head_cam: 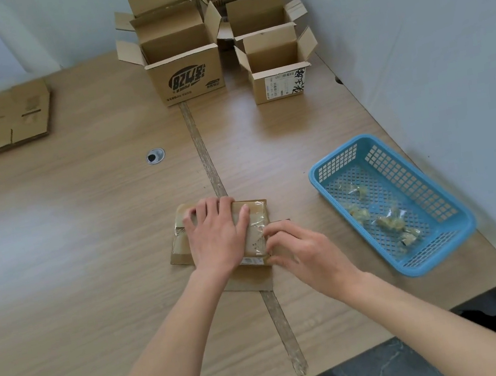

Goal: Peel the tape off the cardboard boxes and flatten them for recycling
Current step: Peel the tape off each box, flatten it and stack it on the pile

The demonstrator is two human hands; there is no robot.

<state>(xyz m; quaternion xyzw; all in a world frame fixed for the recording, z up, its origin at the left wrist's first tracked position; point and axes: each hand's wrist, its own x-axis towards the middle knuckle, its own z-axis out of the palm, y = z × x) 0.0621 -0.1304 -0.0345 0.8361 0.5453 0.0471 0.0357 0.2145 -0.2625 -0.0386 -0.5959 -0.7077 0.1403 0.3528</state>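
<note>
Wood bench (85,249) | my left hand (215,236) flat, pressing small box (181,249) down | right hand (301,251) pinching clear tape (256,236) | blue basket (463,216) nearby

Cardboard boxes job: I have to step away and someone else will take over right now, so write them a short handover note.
Left hand: flat, pressing the small taped box down near the table's front middle.
Right hand: fingertips pinching clear tape at the box's right edge, peel just starting.
Done: one flattened box lies at the far left; balled tape scraps sit in the blue basket on the right.
Left: finish peeling this box, drop the tape in the basket, flatten it. Then the open boxes at the far edge; the nearest right one carries a label.
</note>
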